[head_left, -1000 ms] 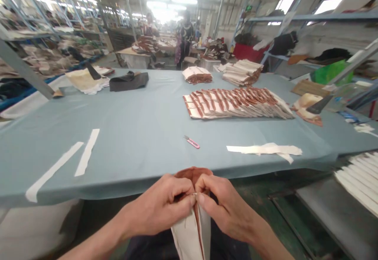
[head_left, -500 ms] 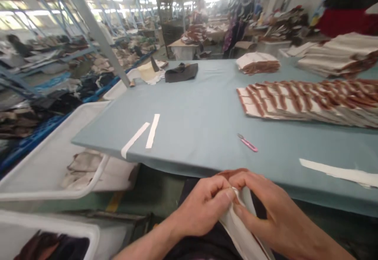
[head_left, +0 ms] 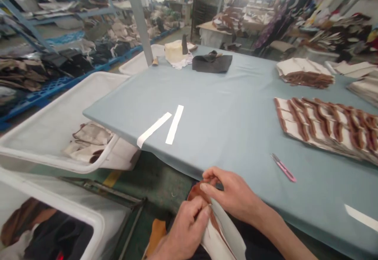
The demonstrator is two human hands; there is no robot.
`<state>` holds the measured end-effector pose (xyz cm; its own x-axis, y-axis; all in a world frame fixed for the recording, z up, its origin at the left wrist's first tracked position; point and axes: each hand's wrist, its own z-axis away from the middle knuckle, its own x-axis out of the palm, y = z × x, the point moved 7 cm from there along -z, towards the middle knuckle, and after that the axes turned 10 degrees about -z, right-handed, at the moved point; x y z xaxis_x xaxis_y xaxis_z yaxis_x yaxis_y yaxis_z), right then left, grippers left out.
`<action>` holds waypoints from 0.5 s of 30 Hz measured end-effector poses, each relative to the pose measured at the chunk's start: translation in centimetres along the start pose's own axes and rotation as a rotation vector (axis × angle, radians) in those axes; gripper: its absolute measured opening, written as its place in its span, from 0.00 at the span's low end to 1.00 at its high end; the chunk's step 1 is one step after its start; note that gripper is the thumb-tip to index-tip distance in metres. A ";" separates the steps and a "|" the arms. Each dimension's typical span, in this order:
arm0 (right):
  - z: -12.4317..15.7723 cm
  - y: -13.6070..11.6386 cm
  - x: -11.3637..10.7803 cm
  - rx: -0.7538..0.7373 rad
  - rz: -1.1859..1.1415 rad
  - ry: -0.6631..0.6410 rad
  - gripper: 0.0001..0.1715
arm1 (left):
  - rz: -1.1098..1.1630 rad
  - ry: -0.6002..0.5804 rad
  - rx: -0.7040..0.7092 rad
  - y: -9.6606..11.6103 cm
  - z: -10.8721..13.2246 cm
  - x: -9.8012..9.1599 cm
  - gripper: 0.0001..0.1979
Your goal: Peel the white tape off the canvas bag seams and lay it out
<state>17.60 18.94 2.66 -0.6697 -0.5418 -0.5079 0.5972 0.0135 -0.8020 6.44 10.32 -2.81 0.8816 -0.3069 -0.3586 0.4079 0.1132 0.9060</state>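
My left hand (head_left: 189,226) is closed in a pinch on a folded cream-and-brown fabric piece (head_left: 220,236) just off the table's front edge. The brown side of the piece shows at its upper end, and the cream side hangs down over my dark lap. At the brown end, my right hand (head_left: 233,193) has its thumb and fingertips drawn together; anything between them is too small to make out. Pink-handled thread snips (head_left: 283,168) lie on the table to the right of my hands.
The blue-grey table (head_left: 224,110) bears two white strips (head_left: 175,124), a dark folded cloth (head_left: 212,63), a cone (head_left: 184,44) and overlapping brown-and-cream pieces (head_left: 321,124). White bins (head_left: 102,157) with scraps stand at left. A person (head_left: 280,16) is beyond the table.
The view has swung left and down. My right hand has shifted off the middle of the fabric to its brown upper end; my left hand still grips the piece.
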 end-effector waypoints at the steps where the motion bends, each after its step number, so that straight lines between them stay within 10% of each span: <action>1: -1.7 -0.9 0.0 0.016 0.057 0.020 0.08 | -0.007 0.003 -0.018 -0.6 -0.1 0.0 0.19; 15: -24.5 -9.8 5.0 0.085 0.583 0.218 0.24 | 0.240 0.090 -0.238 -10.0 -1.0 0.1 0.22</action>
<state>-2.45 36.69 0.24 -0.2924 -0.2812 -0.9140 0.9186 0.1830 -0.3502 2.67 10.07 -12.07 0.9723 -0.1611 -0.1694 0.2206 0.3922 0.8930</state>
